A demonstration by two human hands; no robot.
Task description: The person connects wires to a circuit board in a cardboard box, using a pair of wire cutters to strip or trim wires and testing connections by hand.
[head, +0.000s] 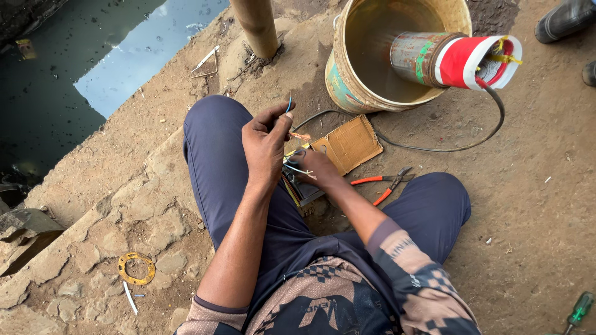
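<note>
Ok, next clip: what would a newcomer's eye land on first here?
Probably the two hands at centre: the left hand pinches thin wires upward while the right hand steadies a small dark box between the knees. Next, the worn yellow bucket at the top, with a rusty cylinder wrapped in red and white tape lying across its rim. Orange-handled pliers lie on the dirt just right of the hands.

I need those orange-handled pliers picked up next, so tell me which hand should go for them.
Right, probably. The pliers lie on the ground just beside the right hand, which rests low on the small dark device. The left hand is raised, pinching a blue wire in its fingers.
</note>
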